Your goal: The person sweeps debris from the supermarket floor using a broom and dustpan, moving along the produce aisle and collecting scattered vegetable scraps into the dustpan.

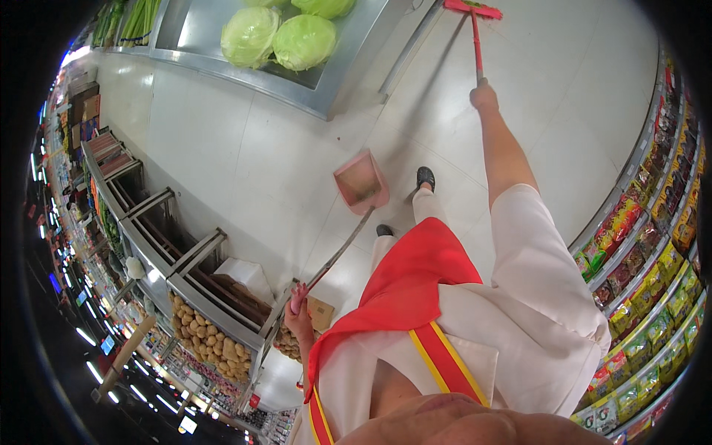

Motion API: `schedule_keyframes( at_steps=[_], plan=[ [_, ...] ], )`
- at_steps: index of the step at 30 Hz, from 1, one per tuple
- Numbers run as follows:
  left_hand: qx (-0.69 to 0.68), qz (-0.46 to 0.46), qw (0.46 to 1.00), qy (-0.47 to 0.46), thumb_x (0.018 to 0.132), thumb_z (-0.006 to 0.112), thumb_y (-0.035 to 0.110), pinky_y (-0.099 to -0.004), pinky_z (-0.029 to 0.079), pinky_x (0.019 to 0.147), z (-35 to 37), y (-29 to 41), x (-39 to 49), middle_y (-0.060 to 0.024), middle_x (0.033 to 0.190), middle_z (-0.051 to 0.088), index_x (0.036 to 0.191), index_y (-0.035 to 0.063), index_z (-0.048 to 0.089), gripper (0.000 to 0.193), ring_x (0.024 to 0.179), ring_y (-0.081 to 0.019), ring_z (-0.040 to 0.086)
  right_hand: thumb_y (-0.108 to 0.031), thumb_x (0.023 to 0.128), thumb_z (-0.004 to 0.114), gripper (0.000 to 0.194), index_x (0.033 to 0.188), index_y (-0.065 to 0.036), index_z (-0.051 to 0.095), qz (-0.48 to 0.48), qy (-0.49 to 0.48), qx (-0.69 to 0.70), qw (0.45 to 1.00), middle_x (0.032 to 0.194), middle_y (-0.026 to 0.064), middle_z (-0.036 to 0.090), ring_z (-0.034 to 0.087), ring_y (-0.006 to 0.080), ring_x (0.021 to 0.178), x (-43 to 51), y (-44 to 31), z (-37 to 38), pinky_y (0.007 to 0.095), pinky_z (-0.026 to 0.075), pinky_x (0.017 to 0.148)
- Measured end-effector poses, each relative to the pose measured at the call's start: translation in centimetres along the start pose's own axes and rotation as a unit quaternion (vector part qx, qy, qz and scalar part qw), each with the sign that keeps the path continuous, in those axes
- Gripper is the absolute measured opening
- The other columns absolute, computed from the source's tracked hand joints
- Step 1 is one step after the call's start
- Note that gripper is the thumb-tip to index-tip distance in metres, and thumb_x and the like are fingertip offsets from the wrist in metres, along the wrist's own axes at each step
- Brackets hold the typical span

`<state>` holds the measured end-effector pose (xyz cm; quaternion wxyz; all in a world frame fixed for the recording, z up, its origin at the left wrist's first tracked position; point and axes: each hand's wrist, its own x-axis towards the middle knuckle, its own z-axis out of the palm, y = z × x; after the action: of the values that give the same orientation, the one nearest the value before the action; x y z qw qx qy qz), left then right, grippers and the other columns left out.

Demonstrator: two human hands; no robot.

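My right hand [484, 97] grips the handle of a red broom [476, 44], my arm stretched far forward. The pink-red broom head [473, 8] lies at the top edge of the view, against the pale floor. In my left hand [299, 318] is the upper end of a dustpan's long handle [340, 250], held by my side. The pink dustpan [362, 181] at its lower end is down at the floor, just in front of my feet. Some dark dirt shows inside the pan.
Ahead stands a metal display case [356, 61] with several cabbages [305, 41]. Shelves of packaged snacks [623, 222] curve along the right. A produce stand [153, 278] holding potatoes [208, 339] is on the left, with a cardboard box [320, 315] near my left hand. A small speck [338, 138] lies beyond the dustpan.
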<state>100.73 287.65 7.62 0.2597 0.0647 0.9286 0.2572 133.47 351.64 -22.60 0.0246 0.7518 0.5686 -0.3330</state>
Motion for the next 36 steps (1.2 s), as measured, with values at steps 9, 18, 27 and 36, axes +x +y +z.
schedule_keyframes(
  at_steps=[9, 18, 27, 36],
  plan=[
    [0.010, 0.009, 1.000, 0.016, 0.084, 0.068, 0.005, -0.0259, 0.048, 0.075, 0.6, -1.1, 0.3, -0.0024, 0.090, 0.067, 0.099, 0.0031, 0.065, 0.015, 0.081, -0.0111, 0.060, -0.017, 0.089, 0.046, 0.073, 0.150, -0.017, 0.006, -0.098, -0.201, -0.121, 0.967, 0.095, 0.0253, 0.065, 0.064, 0.0397, 0.085, -21.4, 11.3, 7.2, 0.0506, 0.050, 0.076],
    [0.006, 0.202, 0.979, 0.011, 0.081, 0.072, 0.011, -0.0282, 0.048, 0.072, 0.2, -5.3, 4.2, -0.0042, 0.086, 0.067, 0.097, 0.0054, 0.066, 0.018, 0.077, -0.0131, 0.060, -0.007, 0.090, 0.041, 0.071, 0.151, -0.024, 0.008, -0.090, -0.229, -0.321, 0.914, 0.096, 0.0168, 0.068, 0.067, 0.0298, 0.083, -24.3, 17.9, -2.0, 0.0429, 0.053, 0.073],
    [0.013, 0.074, 0.995, 0.065, 0.081, 0.072, 0.013, -0.0276, 0.047, 0.070, 0.6, -7.7, 3.5, -0.0046, 0.084, 0.065, 0.098, 0.0057, 0.066, 0.020, 0.074, -0.0125, 0.057, -0.019, 0.088, 0.055, 0.058, 0.142, -0.029, 0.036, -0.064, -0.106, -0.216, 0.968, 0.092, 0.0177, 0.067, 0.065, 0.0359, 0.082, -30.4, 23.8, -13.4, 0.0455, 0.052, 0.074],
    [0.062, 0.104, 0.992, 0.043, 0.082, 0.071, 0.011, -0.0256, 0.046, 0.067, -0.1, 1.1, 0.6, -0.0011, 0.081, 0.064, 0.094, 0.0045, 0.067, 0.014, 0.072, -0.0097, 0.055, -0.031, 0.087, 0.058, 0.045, 0.129, -0.014, 0.053, -0.020, 0.080, 0.033, 0.996, 0.106, 0.0218, 0.064, 0.061, 0.0401, 0.097, -3.9, 16.4, -6.7, 0.0462, 0.049, 0.082]
  ],
)
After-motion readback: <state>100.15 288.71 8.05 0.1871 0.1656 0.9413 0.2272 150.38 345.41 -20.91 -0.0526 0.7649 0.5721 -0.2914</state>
